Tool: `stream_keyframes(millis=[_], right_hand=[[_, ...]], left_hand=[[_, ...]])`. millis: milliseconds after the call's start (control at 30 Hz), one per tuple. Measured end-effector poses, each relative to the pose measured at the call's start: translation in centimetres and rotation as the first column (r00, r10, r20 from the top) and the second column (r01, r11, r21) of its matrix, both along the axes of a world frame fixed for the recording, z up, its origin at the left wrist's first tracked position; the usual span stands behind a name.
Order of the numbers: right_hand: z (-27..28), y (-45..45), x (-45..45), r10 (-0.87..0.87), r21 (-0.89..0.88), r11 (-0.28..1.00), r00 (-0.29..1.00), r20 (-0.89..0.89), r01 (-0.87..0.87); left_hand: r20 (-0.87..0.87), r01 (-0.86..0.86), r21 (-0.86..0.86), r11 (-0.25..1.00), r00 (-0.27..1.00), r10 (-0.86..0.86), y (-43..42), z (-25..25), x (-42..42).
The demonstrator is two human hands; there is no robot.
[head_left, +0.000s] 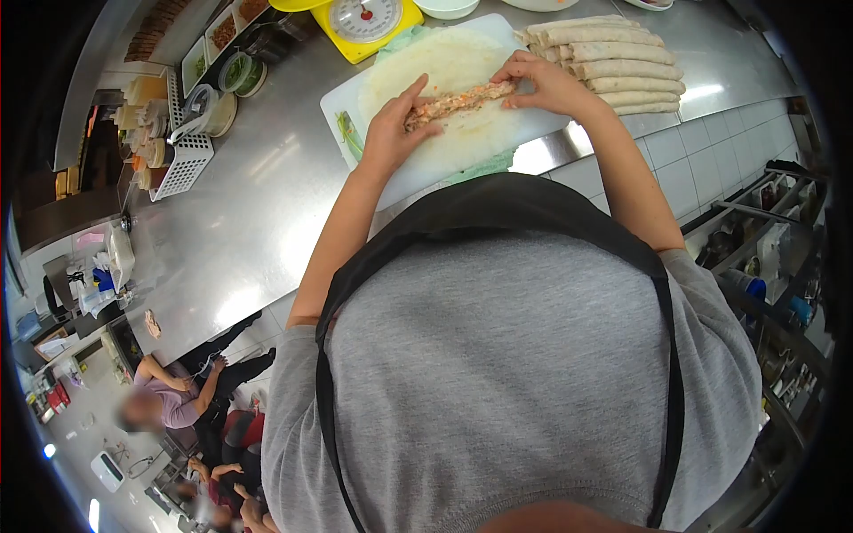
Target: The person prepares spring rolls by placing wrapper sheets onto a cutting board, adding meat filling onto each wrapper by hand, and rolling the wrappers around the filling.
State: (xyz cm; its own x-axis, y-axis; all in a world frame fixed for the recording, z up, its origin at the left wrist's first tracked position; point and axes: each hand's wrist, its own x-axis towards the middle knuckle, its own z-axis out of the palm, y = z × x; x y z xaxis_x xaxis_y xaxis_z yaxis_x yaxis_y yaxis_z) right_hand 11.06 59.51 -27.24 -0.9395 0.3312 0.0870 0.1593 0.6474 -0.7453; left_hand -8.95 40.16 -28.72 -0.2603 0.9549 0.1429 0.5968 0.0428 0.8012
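A long strip of minced filling with orange bits lies across a pale, thin round wrapper. Beneath is a white cutting board. My left hand cups the strip's left end, its fingers on the far side and thumb on the near side. At the other end, my right hand has the filling between thumb and bent fingers. Some green strips, perhaps scallion, lie at the board's left edge. To the right is a stack of long, pale finished rolls.
A yellow dial scale and a white bowl stand behind the board. Green cloth shows under it. Tubs of greens and a white basket are on the left. Several people, one in a pink shirt, are at lower left.
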Motion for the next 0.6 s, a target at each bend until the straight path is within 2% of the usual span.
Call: stream_keyframes(millis=[33,100,133,167,200,233,300,367,433,467,533,567,600], right_hand=[[0.8,-0.5,-0.1,-0.066,0.043,0.997,0.996,0.061,0.063],[1.4,-1.2,-1.3,-0.134,0.087,0.988,0.984,0.118,0.124],[1.4,-1.6,-2.3,-0.03,0.139,0.99,0.999,-0.022,0.033],[1.4,-2.0,-3.3,0.085,0.203,0.978,0.984,-0.155,-0.052],[1.6,-3.0,-4.5,0.153,0.2,0.973,0.973,-0.173,-0.117],[1.3,-3.9,-5.5,0.162,0.198,0.972,0.971,-0.174,-0.127],[0.0,-5.1,-7.0,0.199,0.226,0.958,0.976,-0.085,-0.176],[-1.1,-5.3,-7.3,0.175,0.255,0.956,0.98,-0.09,-0.147],[-1.0,-5.2,-7.1,0.228,0.243,0.946,0.973,-0.037,-0.213],[-0.5,-5.3,-6.8,0.232,0.244,0.945,0.972,-0.036,-0.216],[0.9,-5.2,-6.1,0.116,-0.027,0.992,0.979,-0.17,-0.123],[0.6,-5.0,-6.2,0.118,-0.028,0.992,0.979,-0.168,-0.124],[-0.1,-4.7,-6.4,0.095,0.1,0.992,0.978,-0.184,-0.077]], left_hand=[[-0.001,-0.002,0.005,1.0,1.0,0.002,-0.2,0.2,0.2],[0.032,-0.117,0.288,0.95,0.993,0.112,-0.6,1.0,0.7],[0.03,-0.115,0.289,0.95,0.993,0.111,-0.5,1.1,0.1],[-0.11,-0.04,0.324,0.945,0.991,0.08,-0.3,1.0,-0.8],[-0.246,0.033,0.347,0.937,0.968,0.057,-0.3,0.9,-1.3],[-0.247,0.024,0.345,0.938,0.967,0.066,-0.3,0.6,-1.5],[-0.165,0.121,0.125,0.985,0.981,-0.1,0.0,0.0,-1.5],[-0.173,0.08,0.104,0.991,0.983,-0.061,-0.6,-0.4,-1.6],[-0.054,0.077,0.061,0.995,0.996,-0.073,-1.3,-1.0,-2.3],[-0.053,0.073,0.062,0.995,0.996,-0.07,-1.7,-0.5,-1.9],[-0.125,-0.02,0.248,0.969,0.991,0.052,-2.3,0.5,-1.5],[-0.122,-0.022,0.247,0.969,0.991,0.054,-2.1,0.7,-1.4],[-0.166,-0.045,0.248,0.968,0.982,0.088,-1.9,0.8,-1.3]])
